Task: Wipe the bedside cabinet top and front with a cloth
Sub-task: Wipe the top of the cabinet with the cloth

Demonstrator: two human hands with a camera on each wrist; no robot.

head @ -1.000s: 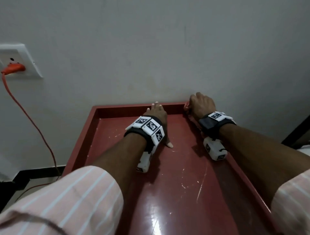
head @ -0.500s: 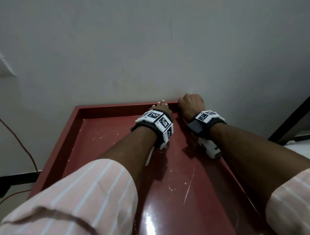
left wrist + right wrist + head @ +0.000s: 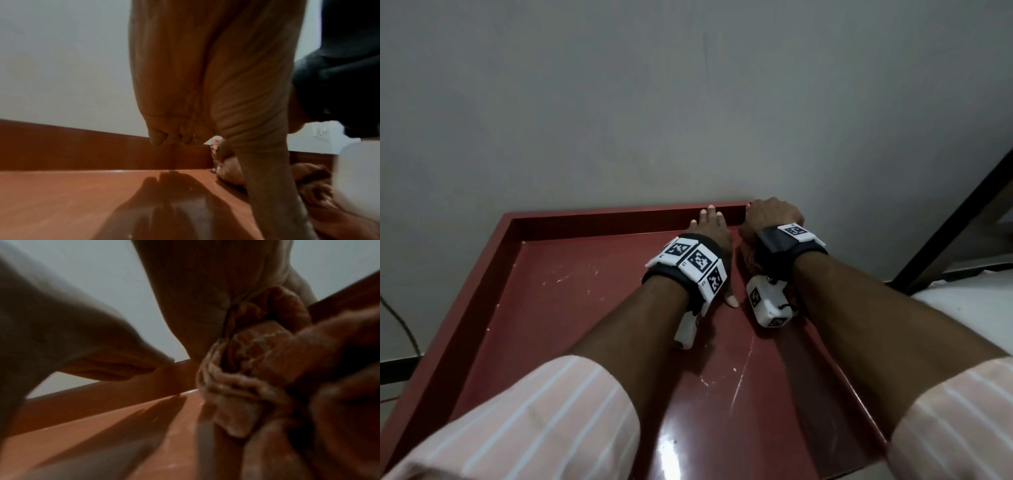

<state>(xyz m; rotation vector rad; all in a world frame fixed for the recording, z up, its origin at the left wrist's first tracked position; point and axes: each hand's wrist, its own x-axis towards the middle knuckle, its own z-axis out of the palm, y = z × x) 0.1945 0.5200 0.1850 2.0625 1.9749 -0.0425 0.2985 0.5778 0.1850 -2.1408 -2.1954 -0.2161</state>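
- cabinet [image 3: 585,308]: glossy red-brown top, flat and rectangular, bounded by a low raised rim on the back and both sides; the finish is smooth and reflective, with pale scratches and flecks scattered over it and a bright glare patch near the front edge. its back rim lies against the wall [image 3: 619,102], which is matt, grey and plain.
- cloth [image 3: 257,353]: soft, crumpled fabric in orange-brown, bunched into a rounded wad with deep folds and a paler, worn-looking surface; it sits in the back right corner of the top, pressed against the rim. balled up as it is, no clear long axis can be told.
- right hand [image 3: 774,214]: fingers curled into a fist round the cloth, knuckles up, at the back right corner where the back and right rims meet.
- left hand [image 3: 714,233]: fingers straight and close together, pointing toward the wall, tips on the back rim, thumb spread out to the side on the top; it holds nothing. it lies just beside the right hand, to its left.
- wrists: each carries a black band with white blocks printed in black square patterns.
- sleeves [image 3: 534,421]: pale pink fabric with thin white stripes, pushed up the forearms.
- a thin cable [image 3: 404,329] hangs by the wall at the far left.
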